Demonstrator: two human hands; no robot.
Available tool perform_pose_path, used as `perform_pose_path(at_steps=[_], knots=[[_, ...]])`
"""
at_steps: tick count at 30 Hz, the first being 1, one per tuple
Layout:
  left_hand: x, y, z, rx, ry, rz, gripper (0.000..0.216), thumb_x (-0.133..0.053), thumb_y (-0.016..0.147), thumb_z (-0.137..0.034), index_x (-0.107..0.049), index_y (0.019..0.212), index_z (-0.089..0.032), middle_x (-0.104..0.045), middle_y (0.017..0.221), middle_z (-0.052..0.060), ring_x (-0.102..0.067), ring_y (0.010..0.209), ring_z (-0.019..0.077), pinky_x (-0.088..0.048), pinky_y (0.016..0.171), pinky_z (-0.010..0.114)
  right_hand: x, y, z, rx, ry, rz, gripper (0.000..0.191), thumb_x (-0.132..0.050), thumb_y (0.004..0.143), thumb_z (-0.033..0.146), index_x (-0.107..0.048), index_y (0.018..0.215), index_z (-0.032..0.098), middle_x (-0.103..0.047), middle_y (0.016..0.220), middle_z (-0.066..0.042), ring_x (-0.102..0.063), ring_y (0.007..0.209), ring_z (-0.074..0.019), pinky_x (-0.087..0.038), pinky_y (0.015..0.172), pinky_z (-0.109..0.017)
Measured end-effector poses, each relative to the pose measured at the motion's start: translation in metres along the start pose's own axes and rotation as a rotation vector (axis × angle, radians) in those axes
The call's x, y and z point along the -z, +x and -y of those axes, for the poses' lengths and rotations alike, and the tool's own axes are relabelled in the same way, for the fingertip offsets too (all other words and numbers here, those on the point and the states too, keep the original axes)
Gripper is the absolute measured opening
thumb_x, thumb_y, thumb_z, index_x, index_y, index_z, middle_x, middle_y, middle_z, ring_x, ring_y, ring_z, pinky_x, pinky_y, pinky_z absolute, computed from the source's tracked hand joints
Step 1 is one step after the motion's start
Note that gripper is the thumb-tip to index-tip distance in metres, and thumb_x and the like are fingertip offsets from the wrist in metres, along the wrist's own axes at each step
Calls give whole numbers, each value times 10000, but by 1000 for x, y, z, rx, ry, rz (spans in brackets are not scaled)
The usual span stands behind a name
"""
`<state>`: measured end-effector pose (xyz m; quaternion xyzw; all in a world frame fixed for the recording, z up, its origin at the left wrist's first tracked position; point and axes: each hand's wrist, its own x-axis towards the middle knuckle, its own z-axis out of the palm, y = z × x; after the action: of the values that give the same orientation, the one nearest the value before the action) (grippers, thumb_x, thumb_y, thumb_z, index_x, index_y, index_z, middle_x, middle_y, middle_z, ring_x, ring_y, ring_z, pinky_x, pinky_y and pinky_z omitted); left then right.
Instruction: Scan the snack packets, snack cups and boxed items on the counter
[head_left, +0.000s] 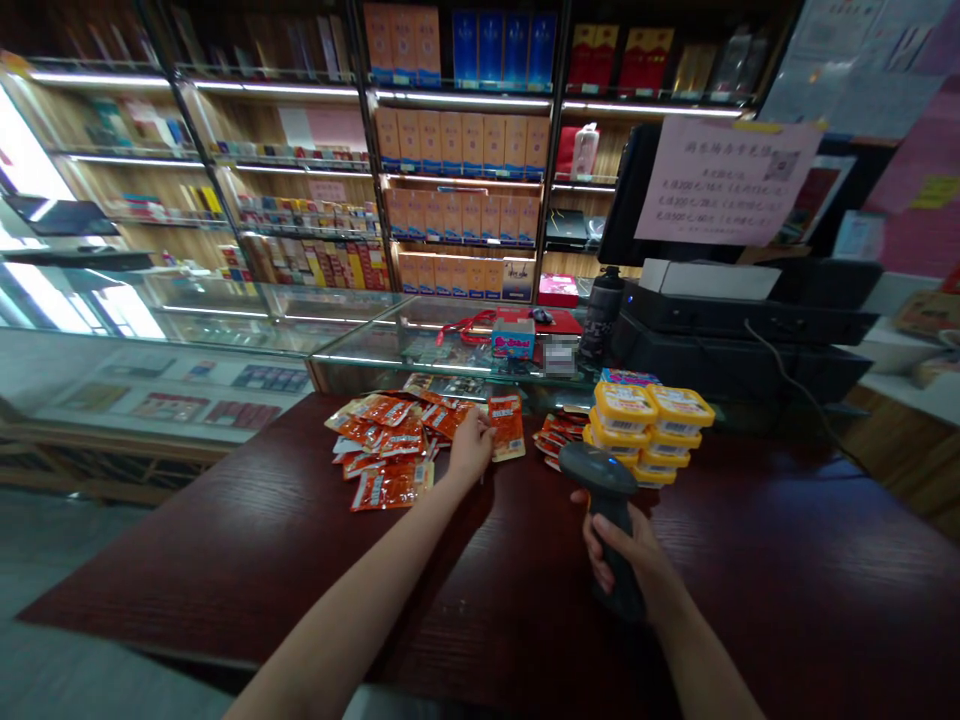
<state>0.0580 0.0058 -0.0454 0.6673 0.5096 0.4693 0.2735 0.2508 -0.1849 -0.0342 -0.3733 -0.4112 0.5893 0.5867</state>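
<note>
In my right hand [626, 560] is a dark barcode scanner [600, 470], its handle wrapped by my fingers and its head turned toward the back of the counter. My left hand [472, 447] has curled fingers at the left edge of an orange snack packet [506, 425], which it appears to pinch. Left of that hand lies a loose heap of similar orange packets [386, 435]. A smaller pile of packets [556, 438] sits between the two hands. Beyond the scanner, yellow plastic tubs [651, 420] stand stacked in two columns.
The dark wooden counter [285, 540] meets a glass display case [420, 340] at the back. A small blue-and-pink box [514, 338] and a black bottle [602, 310] stand on the glass. A monitor [626, 200] with a taped paper sign is at right. Stocked shelves [461, 185] line the wall.
</note>
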Motion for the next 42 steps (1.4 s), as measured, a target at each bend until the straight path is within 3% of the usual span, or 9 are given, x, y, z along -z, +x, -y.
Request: perform_pose_path(at_steps=[3, 6, 11, 22, 30, 42], knots=[[5, -16, 5, -52, -69, -83, 83, -519, 778, -151, -456, 787, -206, -578, 636, -35, -589, 562, 131, -463, 587, 244, 0, 0, 0, -55, -63, 17, 496, -702, 750, 439, -490, 1116, 181, -530, 544, 91, -444, 298, -58, -315, 269, -154], [4, -23, 10, -5, -126, -150, 69, -518, 787, -182, -455, 804, -204, -584, 673, -26, -580, 539, 129, -455, 521, 232, 0, 1, -1, -99, -132, 18, 460, -690, 751, 460, -488, 1056, 182, -536, 521, 94, -451, 285, -67, -304, 267, -160], [1, -23, 18, 46, -195, -157, 76, -516, 793, -199, -455, 838, -204, -590, 707, -22, -587, 539, 125, -459, 479, 221, -3, 0, -1, -114, -209, 24, 398, -688, 739, 469, -476, 947, 205, -518, 500, 109, -434, 269, -65, -287, 265, -159], [-1, -24, 21, 65, -206, -159, 100, -519, 788, -206, -442, 852, -211, -602, 694, -35, -539, 456, 103, -433, 476, 224, -3, -2, 0, -104, -213, 34, 378, -689, 750, 460, -468, 927, 209, -513, 505, 108, -420, 281, -52, -297, 272, -150], [-2, -20, 28, 56, -119, -190, 86, -524, 780, -202, -472, 847, -209, -592, 708, -24, -611, 622, 131, -477, 558, 234, -4, -1, -3, -92, -231, 3, 374, -683, 750, 472, -462, 916, 219, -501, 497, 112, -408, 266, -57, -270, 263, -154], [5, -33, 3, -5, -204, -145, 58, -514, 775, -175, -470, 804, -198, -568, 687, -18, -574, 572, 113, -462, 503, 206, -2, -3, -3, -129, -171, 0, 436, -718, 723, 476, -485, 975, 208, -514, 548, 96, -428, 308, -50, -328, 280, -153]])
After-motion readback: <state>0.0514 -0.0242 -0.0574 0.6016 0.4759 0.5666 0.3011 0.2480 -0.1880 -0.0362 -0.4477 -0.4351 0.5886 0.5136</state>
